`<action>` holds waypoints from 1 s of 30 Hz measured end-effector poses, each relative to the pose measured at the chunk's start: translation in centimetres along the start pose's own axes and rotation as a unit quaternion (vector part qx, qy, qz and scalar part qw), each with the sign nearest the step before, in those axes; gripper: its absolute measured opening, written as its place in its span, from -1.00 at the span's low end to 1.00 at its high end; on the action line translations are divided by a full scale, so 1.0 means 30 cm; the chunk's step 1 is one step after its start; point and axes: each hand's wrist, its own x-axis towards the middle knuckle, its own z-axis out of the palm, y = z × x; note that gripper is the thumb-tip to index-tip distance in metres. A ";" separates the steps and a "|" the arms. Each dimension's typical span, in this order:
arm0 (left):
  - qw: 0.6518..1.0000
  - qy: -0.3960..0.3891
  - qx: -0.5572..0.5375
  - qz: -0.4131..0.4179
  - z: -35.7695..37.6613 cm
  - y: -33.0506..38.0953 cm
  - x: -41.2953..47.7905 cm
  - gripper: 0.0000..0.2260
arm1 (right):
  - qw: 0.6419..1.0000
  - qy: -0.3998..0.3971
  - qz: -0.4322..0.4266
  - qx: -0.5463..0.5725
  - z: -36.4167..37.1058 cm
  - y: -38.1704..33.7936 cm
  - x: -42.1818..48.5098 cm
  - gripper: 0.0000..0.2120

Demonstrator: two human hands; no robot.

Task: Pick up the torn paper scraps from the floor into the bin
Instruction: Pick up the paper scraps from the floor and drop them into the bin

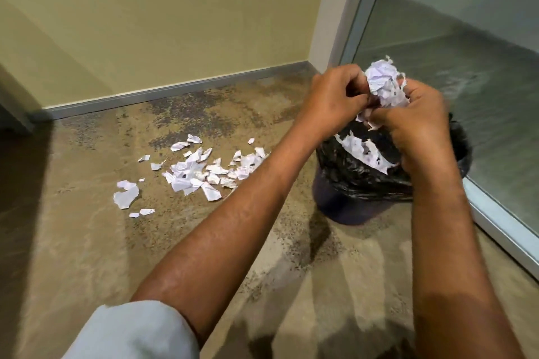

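Observation:
Both hands are raised over the bin (344, 181), a dark round bin lined with a black plastic bag. Between them they hold a crumpled bunch of white paper scraps (383, 83). My left hand (335, 96) pinches its left side with curled fingers, and my right hand (420, 128) grips it from the right and below. Several scraps (364, 151) lie inside the bag. A scattered pile of torn paper scraps (192, 173) lies on the floor left of the bin.
The speckled brown floor (175, 256) runs to a yellow wall with a grey skirting (175, 90) behind the scraps. A glass panel in a metal frame (501, 227) stands close on the bin's right. A dark shadow covers the far left.

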 end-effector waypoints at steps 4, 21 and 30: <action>0.998 -0.057 0.031 0.005 0.121 -0.011 0.024 -0.90 | 0.998 -0.018 0.046 -0.027 -0.071 0.087 0.042 -0.60; 0.989 -0.111 0.097 -0.015 0.094 -0.075 0.019 -0.83 | 0.969 0.077 0.028 -0.232 -0.109 0.100 0.083 -0.83; 0.997 -0.017 0.038 -0.072 -0.217 -0.177 -0.063 -0.89 | 0.992 -0.019 -0.108 -0.057 0.172 -0.084 -0.020 -0.93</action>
